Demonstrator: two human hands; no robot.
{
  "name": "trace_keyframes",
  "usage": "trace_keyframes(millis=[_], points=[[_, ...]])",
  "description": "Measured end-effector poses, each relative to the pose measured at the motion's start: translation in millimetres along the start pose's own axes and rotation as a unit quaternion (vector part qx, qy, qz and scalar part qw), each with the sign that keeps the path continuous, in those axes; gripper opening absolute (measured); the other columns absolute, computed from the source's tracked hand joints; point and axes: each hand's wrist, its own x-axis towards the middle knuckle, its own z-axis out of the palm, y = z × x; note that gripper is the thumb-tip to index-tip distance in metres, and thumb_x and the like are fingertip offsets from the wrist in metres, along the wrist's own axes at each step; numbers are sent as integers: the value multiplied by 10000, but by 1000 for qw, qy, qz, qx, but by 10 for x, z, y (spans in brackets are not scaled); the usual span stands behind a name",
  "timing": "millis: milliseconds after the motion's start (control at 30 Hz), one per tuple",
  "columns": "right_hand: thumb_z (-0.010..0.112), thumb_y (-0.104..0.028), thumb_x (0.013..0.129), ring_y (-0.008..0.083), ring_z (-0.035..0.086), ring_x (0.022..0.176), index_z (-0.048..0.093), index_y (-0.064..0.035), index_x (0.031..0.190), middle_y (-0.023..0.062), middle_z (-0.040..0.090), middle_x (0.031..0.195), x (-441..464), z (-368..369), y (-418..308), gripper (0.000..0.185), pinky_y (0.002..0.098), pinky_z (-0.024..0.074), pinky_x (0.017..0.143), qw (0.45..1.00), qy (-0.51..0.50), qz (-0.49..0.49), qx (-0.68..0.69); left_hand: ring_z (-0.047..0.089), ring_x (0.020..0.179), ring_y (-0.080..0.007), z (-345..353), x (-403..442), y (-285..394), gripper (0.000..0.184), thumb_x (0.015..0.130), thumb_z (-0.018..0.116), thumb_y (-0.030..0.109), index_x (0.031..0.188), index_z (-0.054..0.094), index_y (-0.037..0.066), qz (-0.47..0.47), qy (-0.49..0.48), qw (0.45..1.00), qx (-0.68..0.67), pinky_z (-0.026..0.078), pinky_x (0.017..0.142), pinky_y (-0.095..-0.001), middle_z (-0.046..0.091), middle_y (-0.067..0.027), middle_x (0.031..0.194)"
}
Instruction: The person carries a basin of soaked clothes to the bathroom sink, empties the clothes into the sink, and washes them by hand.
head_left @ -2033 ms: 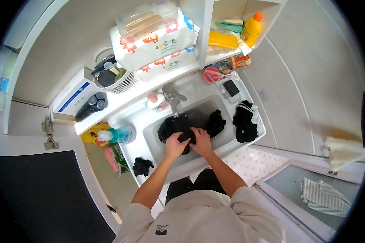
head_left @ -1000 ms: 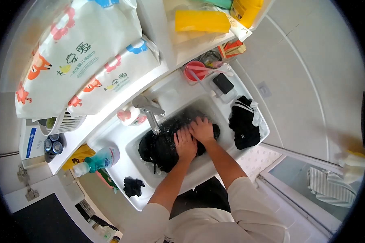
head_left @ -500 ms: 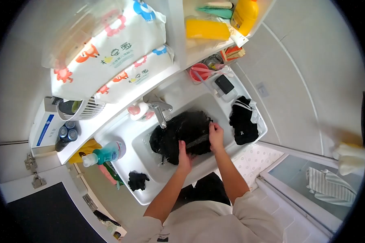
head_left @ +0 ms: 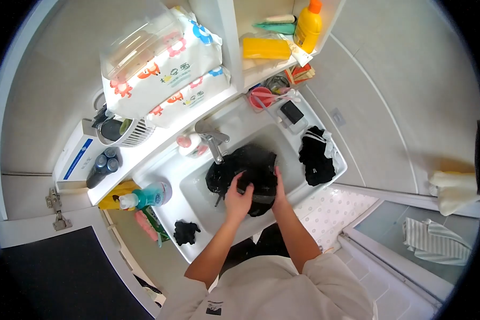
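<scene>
One white box (head_left: 78,151) sits at the far left of the shelf, with a dark shaver (head_left: 100,168) just beside it, then a white basket (head_left: 137,134) with odds and ends in it. Next along, there's a teal bottle (head_left: 153,195) at the left end of the white surface (head_left: 162,226) around the sink, and a small crumpled black rag (head_left: 186,232) nearer the person. The pump bottle (head_left: 190,145) is close to the faucet (head_left: 214,141).

Now the sink (head_left: 195,205): a wet-looking bunch of black cloth (head_left: 258,173) is in it, between the person's hands. The left hand (head_left: 238,200) has some pinched between thumb and fingers. The right hand (head_left: 279,192) presses along the other side, fingers pretty straight; can't tell if it's gripping. Past that, a clear dish (head_left: 297,127) holds a black block (head_left: 292,112), and more black clothing (head_left: 316,159) with white stripes lies at the surface's right end.
</scene>
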Motion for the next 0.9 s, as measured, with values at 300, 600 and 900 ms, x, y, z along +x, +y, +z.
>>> trace_keyframes(millis=[300, 600, 900], points=[[490, -416, 1002, 256, 607, 1129, 577, -82, 1299, 96, 634, 1252, 258, -162, 334, 455, 400, 489, 999, 992, -122, 34, 19, 569, 1150, -382, 236, 72, 131, 471, 829, 730, 455, 1134, 694, 97, 176, 97, 920, 337, 473, 968, -439, 609, -179, 1241], [533, -264, 1000, 217, 653, 974, 630, -40, 1212, 75, 685, 1084, 37, 17, 498, 323, 366, 534, 863, 986, 86, -79, -117, 678, 874, -408, 49, 583, 86, 491, 874, 647, 498, 903, 752, 19, -72, 43, 952, 295, 534, 820, -448, 715, -217, 896], [566, -593, 939, 261, 484, 1312, 492, -107, 1438, 66, 536, 1415, -235, 321, 172, 701, 405, 389, 1090, 968, 109, -59, -216, 656, 830, -198, -463, 616, -260, 397, 920, 642, 424, 1007, 715, 44, -329, -93, 871, -354, 512, 785, -313, 711, -60, 937]])
